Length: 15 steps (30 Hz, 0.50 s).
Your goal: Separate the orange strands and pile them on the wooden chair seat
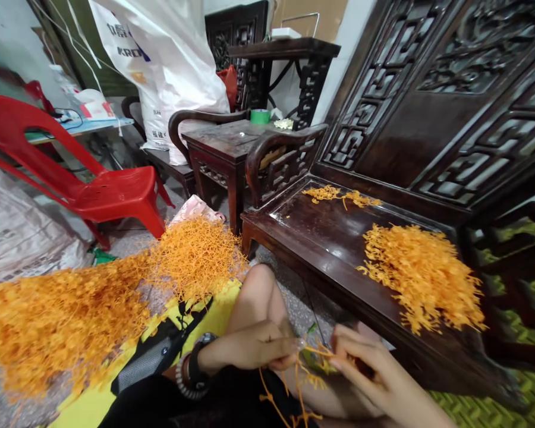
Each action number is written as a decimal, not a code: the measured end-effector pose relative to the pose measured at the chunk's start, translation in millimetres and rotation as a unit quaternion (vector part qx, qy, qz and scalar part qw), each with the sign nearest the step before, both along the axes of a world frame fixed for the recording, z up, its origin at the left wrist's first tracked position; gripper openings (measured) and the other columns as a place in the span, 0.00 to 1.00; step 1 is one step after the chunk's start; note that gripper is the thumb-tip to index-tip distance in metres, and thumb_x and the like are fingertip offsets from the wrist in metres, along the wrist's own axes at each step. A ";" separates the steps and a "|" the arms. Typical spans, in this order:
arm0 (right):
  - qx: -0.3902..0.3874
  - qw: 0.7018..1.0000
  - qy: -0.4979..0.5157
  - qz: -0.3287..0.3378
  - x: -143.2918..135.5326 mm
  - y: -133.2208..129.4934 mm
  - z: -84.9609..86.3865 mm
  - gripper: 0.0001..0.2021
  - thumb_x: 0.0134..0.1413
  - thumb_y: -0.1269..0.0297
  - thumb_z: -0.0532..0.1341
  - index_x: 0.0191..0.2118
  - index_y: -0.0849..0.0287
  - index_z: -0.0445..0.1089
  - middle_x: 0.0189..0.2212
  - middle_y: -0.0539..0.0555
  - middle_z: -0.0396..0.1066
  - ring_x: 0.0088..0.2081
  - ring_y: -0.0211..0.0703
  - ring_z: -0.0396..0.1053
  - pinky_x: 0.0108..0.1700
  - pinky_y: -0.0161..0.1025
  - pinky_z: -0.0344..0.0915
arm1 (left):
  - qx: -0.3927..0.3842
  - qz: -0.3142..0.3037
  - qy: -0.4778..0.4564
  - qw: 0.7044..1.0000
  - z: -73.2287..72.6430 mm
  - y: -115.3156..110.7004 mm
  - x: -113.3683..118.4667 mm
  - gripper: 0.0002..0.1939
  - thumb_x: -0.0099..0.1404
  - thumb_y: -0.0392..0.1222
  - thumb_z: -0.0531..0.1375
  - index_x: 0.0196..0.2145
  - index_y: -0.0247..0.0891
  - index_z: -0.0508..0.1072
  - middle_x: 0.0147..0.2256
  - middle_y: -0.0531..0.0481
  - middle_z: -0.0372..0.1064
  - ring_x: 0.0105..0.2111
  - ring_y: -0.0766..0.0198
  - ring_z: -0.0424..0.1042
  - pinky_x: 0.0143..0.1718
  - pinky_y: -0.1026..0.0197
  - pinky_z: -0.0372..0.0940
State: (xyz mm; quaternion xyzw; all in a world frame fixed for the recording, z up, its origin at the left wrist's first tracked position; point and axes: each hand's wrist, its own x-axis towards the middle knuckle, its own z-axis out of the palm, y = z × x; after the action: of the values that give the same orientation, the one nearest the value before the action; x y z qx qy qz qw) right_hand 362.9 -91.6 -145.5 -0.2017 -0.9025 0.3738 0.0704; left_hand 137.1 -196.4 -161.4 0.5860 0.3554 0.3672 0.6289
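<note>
Above my lap, my left hand [267,348] pinches some thin orange plastic stems [301,383], whose branched ends hang down over my legs. Facing it, my right hand [368,359] has its fingers closed on the other end of the same orange strands. The stems stretch across the short gap between both hands. To the right, a heap of orange branched pieces [423,273] lies on the dark wooden bench [321,226], with a few smaller bits [339,195] farther back. On the floor at left are a tangled orange pile [196,252] and a longer orange heap [66,321].
A red plastic chair [116,190] stands at the left. White sacks [169,71] rest on a wooden armchair behind. A small wooden side table [223,139] carries a roll of green tape [260,116]. A black bag [147,359] lies on yellow material [84,404] beside me.
</note>
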 end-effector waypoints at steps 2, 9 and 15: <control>0.000 1.000 0.015 -0.008 1.4 -7.9 1.2 0.17 0.62 0.56 0.54 0.24 0.60 0.60 0.29 0.53 0.65 0.32 0.39 0.65 0.35 0.34 0.60 | -0.005 -0.014 0.008 1.000 -1.4 -3.0 -3.6 0.30 0.68 0.62 0.45 0.17 0.38 0.55 0.15 0.58 0.47 0.17 0.72 0.45 0.23 0.61 0.46; -0.057 0.994 -0.068 -0.067 10.9 -31.0 -32.9 0.19 0.62 0.51 0.54 0.27 0.60 0.59 0.21 0.46 0.59 0.25 0.34 0.57 0.29 0.31 0.55 | -0.013 -0.060 0.047 0.997 -15.8 -7.2 -2.5 0.29 0.70 0.60 0.43 0.17 0.38 0.55 0.16 0.58 0.47 0.17 0.72 0.45 0.22 0.61 0.45; -0.038 0.989 -0.044 -0.139 12.7 -44.6 -51.6 0.18 0.66 0.52 0.48 0.32 0.59 0.63 0.23 0.47 0.62 0.26 0.35 0.61 0.30 0.31 0.58 | -0.008 0.027 0.170 0.985 -35.4 -14.4 -10.0 0.26 0.70 0.53 0.48 0.18 0.38 0.56 0.17 0.57 0.49 0.18 0.70 0.49 0.22 0.62 0.45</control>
State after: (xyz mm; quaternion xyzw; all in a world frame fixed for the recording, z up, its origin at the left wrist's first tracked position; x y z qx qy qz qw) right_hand 375.7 -136.3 -197.2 -0.3439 -0.8530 0.3856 0.0739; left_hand 127.1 -210.7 -196.8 0.6249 0.4756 0.2764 0.5540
